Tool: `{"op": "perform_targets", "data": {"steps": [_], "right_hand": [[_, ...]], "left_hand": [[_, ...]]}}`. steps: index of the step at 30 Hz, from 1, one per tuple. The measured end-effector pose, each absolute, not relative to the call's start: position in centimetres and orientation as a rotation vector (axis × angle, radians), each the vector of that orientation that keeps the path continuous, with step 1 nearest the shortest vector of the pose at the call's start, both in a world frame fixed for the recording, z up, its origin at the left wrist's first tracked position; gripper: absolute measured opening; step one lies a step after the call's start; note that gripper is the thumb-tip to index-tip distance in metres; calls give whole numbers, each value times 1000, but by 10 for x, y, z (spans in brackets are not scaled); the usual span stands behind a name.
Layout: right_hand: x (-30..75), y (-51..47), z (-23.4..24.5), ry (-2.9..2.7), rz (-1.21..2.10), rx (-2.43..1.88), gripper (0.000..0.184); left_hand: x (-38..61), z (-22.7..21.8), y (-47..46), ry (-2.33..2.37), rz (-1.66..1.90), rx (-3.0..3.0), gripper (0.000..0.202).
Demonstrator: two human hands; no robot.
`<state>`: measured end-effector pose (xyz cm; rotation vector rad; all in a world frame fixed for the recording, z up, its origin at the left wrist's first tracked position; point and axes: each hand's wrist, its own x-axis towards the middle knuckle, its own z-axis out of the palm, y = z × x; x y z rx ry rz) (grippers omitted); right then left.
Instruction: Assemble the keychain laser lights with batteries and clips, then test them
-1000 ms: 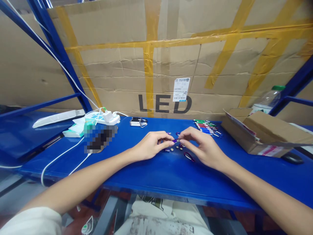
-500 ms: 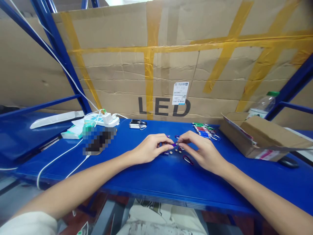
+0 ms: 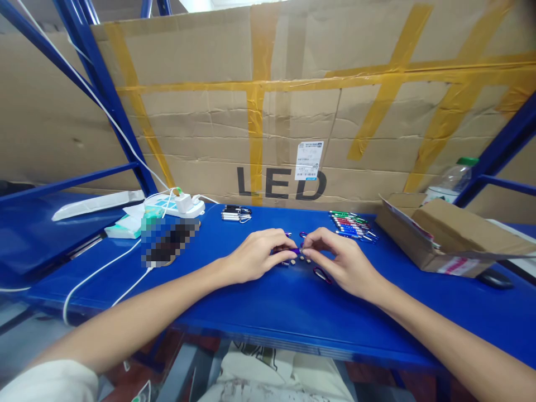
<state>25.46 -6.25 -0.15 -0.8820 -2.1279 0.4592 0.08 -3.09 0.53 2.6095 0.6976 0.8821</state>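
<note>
My left hand [image 3: 259, 257] is closed in a pinch on a slim purple tube [image 3: 296, 251], much of it hidden by the fingers. At the tube's right end, the fingertips of my right hand [image 3: 341, 259] are pinched together; a small silvery bit [image 3: 302, 250] shows there, too small to make out. Under and between the hands lie several small beige pieces [image 3: 293, 262]. A purple carabiner [image 3: 322, 274] rests on the blue table just below my right fingers. Another purple loop [image 3: 303, 235] lies behind the fingertips, and more purple parts are partly covered by my left hand.
Behind the hands are a row of coloured pen-like sticks [image 3: 352, 226] and a black and silver group [image 3: 236, 213]. An open cardboard box [image 3: 456, 234] stands right, near a bottle [image 3: 456, 176]. A power strip [image 3: 188, 209], cables and tissue pack [image 3: 125, 224] are left.
Both hands stay together over the same spot. My right hand and the tube's right end have dipped slightly; my left hand has barely moved.
</note>
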Motion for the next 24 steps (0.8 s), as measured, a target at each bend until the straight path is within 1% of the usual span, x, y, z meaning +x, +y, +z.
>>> {"op": "perform_targets", "data": {"steps": [3, 6, 10, 13, 16, 18, 21, 24], "right_hand": [[253, -63, -2, -2083, 523, -878, 15], [253, -63, -3, -2090, 443, -849, 11], [256, -64, -5, -2152, 285, -785, 8], [259, -63, -8, -2229, 199, -724, 12], [261, -63, -8, -2251, 168, -716, 14], [260, -63, -6, -2235, 195, -757, 13], [257, -65, -2, -2204, 289, -821, 10], [252, -67, 1, -2098, 551, -882, 14]], "left_hand": [[-2, 7, -33, 628, 916, 2783, 31], [-2, 10, -34, 624, 916, 2734, 30], [2, 12, -33, 710, 813, 2371, 28], [5, 9, -30, 690, 674, 2044, 36], [7, 7, -30, 676, 627, 1933, 40], [7, 7, -32, 713, 683, 2022, 34], [5, 9, -36, 746, 803, 2326, 24], [2, 10, -38, 676, 909, 2729, 24]]}}
